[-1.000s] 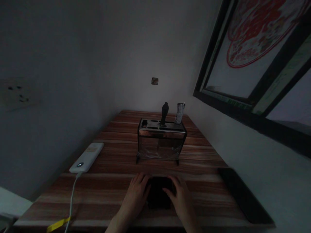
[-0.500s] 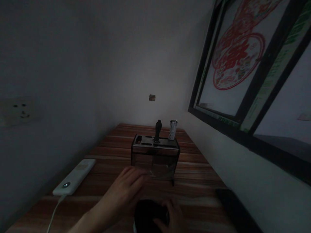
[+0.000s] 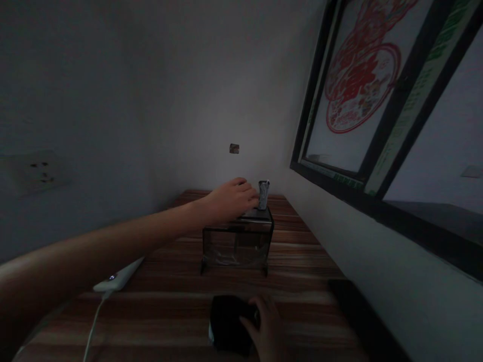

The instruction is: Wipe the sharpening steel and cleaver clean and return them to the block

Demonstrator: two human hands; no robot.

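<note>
My left hand (image 3: 234, 199) is on top of a slotted knife rack (image 3: 237, 227) with see-through sides, its fingers curled around a black knife handle that they almost entirely hide. Right beside those fingers, a grey-and-black patterned handle (image 3: 263, 195) sticks up from the rack. Near the front edge of view, my right hand (image 3: 264, 327) grips the right side of a dark rounded object (image 3: 229, 324) between thumb and fingers. A pale strip shows at that object's left edge; the dim light hides its kind.
A white power strip (image 3: 123, 276) with a cable lies at left, partly behind my left forearm. A long black object (image 3: 362, 317) rests along the right edge of the wood-grain table (image 3: 169, 301). A socket (image 3: 39, 173) and a framed window (image 3: 362, 100) are on the walls.
My left hand has moved forward and up from above the near table to the top of the rack, and closed around the black handle. My right hand stays on the dark object.
</note>
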